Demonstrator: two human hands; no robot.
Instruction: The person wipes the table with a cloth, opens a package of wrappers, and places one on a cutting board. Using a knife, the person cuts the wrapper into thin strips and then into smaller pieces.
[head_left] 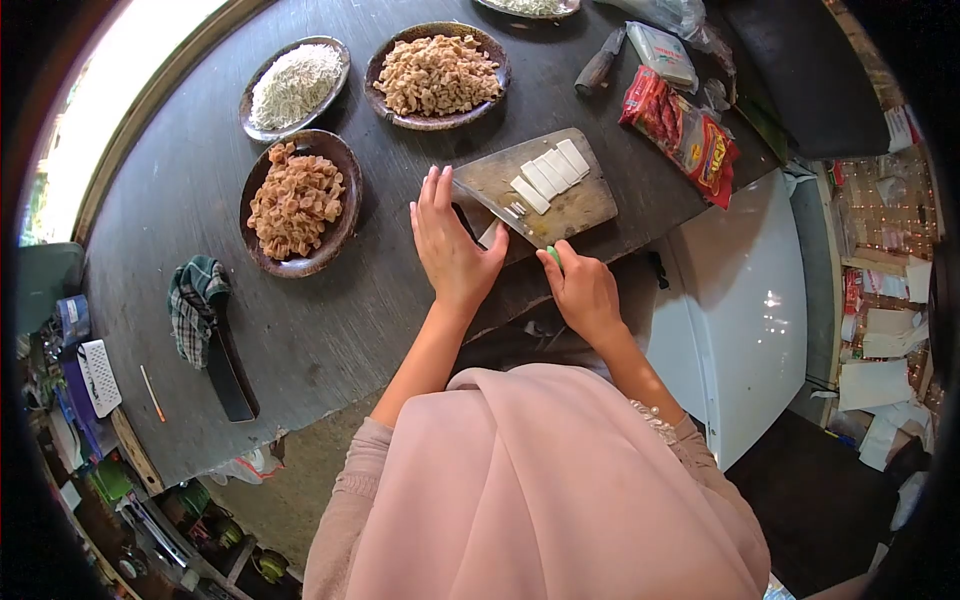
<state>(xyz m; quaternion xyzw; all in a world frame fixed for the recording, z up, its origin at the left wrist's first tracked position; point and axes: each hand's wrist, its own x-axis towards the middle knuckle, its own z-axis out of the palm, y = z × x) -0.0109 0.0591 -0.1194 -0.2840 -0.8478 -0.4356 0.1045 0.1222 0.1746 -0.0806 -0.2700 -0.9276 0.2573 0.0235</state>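
The right hand [585, 295] has its grip closed around the green handle of a knife [495, 210]. The blade's long axis runs diagonally from the handle near the body, up and to the left, with the tip pointing away from the person toward the left edge of the wooden cutting board [590, 205]. The blade lies low across the board's near-left corner, just beside the nearest of the white slabs [550, 172].

These slabs lie in a row touching one another. The row runs the other way, from near-left to far-right across the middle of the board, and each piece lies crosswise to it.

The left hand [450, 240] holds nothing — its grip is wide, with the fingers straight and close together, pointing away from the body. It rests at the board's left edge, right beside the blade.

The board sits at the near edge of the dark round surface [400, 310]. Further off stand three bowls — one of white shreds [295, 85] and two of brown fried pieces [437, 75] [297, 200]. A red packet [680, 130] lies to the right of the board, and a checked cloth [195, 300] lies well apart to the left.
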